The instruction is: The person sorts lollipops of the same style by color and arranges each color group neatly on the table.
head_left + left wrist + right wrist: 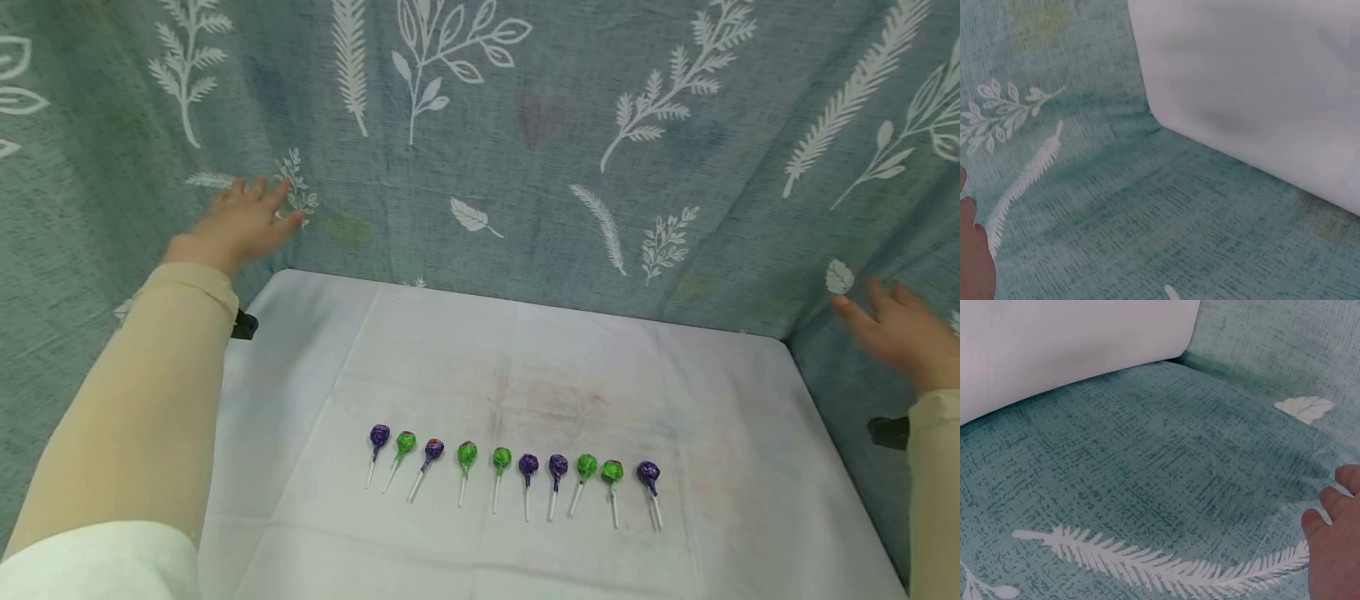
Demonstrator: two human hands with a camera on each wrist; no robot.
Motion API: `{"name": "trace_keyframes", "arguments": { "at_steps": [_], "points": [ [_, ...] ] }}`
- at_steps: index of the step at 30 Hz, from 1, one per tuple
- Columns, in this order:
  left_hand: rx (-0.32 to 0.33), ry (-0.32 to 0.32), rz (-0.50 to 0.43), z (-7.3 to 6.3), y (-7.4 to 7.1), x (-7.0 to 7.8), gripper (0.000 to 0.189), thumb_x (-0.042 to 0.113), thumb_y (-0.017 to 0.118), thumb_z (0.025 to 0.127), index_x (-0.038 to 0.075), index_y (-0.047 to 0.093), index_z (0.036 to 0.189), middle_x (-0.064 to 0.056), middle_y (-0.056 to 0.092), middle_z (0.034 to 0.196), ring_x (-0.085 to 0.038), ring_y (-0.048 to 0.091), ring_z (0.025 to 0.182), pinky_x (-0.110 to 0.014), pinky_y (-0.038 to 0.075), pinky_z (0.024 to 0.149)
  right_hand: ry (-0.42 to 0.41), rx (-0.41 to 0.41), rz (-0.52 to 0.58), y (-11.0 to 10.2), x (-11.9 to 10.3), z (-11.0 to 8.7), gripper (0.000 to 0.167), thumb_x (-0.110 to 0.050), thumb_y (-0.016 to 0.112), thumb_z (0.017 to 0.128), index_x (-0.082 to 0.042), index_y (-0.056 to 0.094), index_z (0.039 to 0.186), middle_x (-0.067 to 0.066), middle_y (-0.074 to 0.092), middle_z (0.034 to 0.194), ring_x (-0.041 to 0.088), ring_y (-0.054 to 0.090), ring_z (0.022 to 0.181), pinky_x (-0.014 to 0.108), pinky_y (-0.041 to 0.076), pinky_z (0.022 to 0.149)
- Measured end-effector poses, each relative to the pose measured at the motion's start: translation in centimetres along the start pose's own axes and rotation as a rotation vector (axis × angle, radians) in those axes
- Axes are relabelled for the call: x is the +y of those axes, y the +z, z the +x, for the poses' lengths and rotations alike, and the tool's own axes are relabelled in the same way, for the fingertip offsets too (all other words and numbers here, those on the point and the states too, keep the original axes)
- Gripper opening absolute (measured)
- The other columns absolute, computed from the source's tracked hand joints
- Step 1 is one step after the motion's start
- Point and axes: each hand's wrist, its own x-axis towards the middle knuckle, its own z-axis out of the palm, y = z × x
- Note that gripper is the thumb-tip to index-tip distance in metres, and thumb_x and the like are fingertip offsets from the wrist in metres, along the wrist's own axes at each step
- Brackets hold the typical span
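Several wrapped lollipops lie in a slightly slanting row on the white-covered table, sticks pointing toward me. Some have purple wrappers, like the purple lollipop [380, 435] at the row's left end and the purple lollipop [648, 473] at its right end. Others are green, such as the green lollipop [467, 454] nearer the middle. My left hand [238, 218] is raised beyond the table's far left corner, fingers spread and holding nothing. Off the right edge of the table, my right hand [903, 329] is held up with its fingers extended, nothing in it. Both hands are well apart from the lollipops.
A white cloth [337, 533] with faint reddish stains covers the table. Blue-green curtains [525, 200] printed with white leaves hang behind the table and at both sides. A dark wrist camera mount [244, 325] shows at the left sleeve, another dark mount [888, 432] at the right.
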Motion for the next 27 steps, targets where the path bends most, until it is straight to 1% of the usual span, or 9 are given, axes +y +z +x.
{"name": "trace_keyframes", "arguments": {
  "at_steps": [4,6,9,12,14,16,20,27],
  "points": [
    [0.005,0.009,0.003,-0.1,0.0,-0.1,0.085,0.066,0.017,0.1,0.009,-0.011,0.157,-0.034,-0.017,0.154,-0.057,-0.018,0.136,-0.069,-0.011,0.106,-0.01,-0.01,0.003,0.0,-0.1,-0.1,0.104,-0.069,0.011,0.098,0.023,-0.006,0.142,0.051,-0.004,0.143,0.067,0.006,0.131,0.073,0.014,0.104],
    [0.017,0.026,0.01,-0.2,0.0,0.0,0.085,0.066,0.019,0.1,0.009,-0.007,0.158,-0.034,-0.01,0.156,-0.057,-0.014,0.138,-0.069,-0.009,0.107,-0.027,-0.005,0.011,-0.1,-0.2,-0.1,0.101,-0.067,0.014,0.099,0.021,-0.006,0.144,0.05,-0.003,0.144,0.067,0.007,0.131,0.074,0.014,0.103],
    [0.053,0.063,0.023,-0.2,0.0,0.2,0.083,0.064,0.024,0.101,0.008,0.003,0.16,-0.035,0.005,0.157,-0.057,-0.002,0.14,-0.07,0.0,0.108,-0.052,0.024,0.024,-0.2,-0.6,-0.3,0.096,-0.064,0.017,0.101,0.017,-0.006,0.147,0.049,0.001,0.145,0.068,0.011,0.129,0.075,0.015,0.101],
    [0.084,0.08,0.01,-0.4,-0.1,0.3,0.083,0.064,0.028,0.101,0.008,0.01,0.16,-0.033,0.014,0.156,-0.057,0.008,0.14,-0.072,0.008,0.106,-0.079,0.054,0.031,-0.4,-1.3,-0.3,0.092,-0.06,0.024,0.103,0.013,-0.004,0.15,0.048,0.006,0.146,0.067,0.016,0.127,0.075,0.018,0.099],
    [0.094,0.085,-0.017,-0.5,-0.1,0.4,0.082,0.064,0.03,0.1,0.01,0.012,0.16,-0.032,0.015,0.157,-0.057,0.011,0.139,-0.073,0.012,0.104,-0.095,0.072,0.034,-0.5,-2.0,-0.4,0.089,-0.057,0.027,0.104,0.012,-0.001,0.152,0.048,0.011,0.146,0.067,0.02,0.125,0.076,0.02,0.097],
    [0.095,0.086,-0.055,-0.8,-0.2,0.5,0.082,0.064,0.033,0.1,0.012,0.012,0.16,-0.03,0.013,0.158,-0.056,0.01,0.14,-0.074,0.013,0.103,-0.123,0.091,0.036,-0.5,-2.7,-0.4,0.085,-0.053,0.031,0.105,0.011,0.002,0.152,0.048,0.018,0.144,0.067,0.027,0.12,0.076,0.024,0.094],
    [0.111,0.117,-0.102,-1.1,-0.2,0.9,0.079,0.061,0.037,0.1,0.014,0.015,0.16,-0.028,0.013,0.159,-0.055,0.011,0.141,-0.074,0.016,0.102,-0.172,0.104,0.056,-0.5,-4.0,-0.5,0.08,-0.048,0.036,0.106,0.008,0.008,0.154,0.048,0.026,0.139,0.064,0.035,0.113,0.076,0.029,0.088],
    [0.152,0.183,-0.126,-1.6,-0.1,1.8,0.075,0.056,0.041,0.102,0.011,0.022,0.159,-0.028,0.021,0.156,-0.053,0.014,0.141,-0.073,0.017,0.103,-0.23,0.105,0.1,-0.3,-6.0,-0.5,0.076,-0.047,0.038,0.105,0.003,0.011,0.156,0.043,0.025,0.145,0.062,0.035,0.118,0.076,0.03,0.086]
  ]
}}
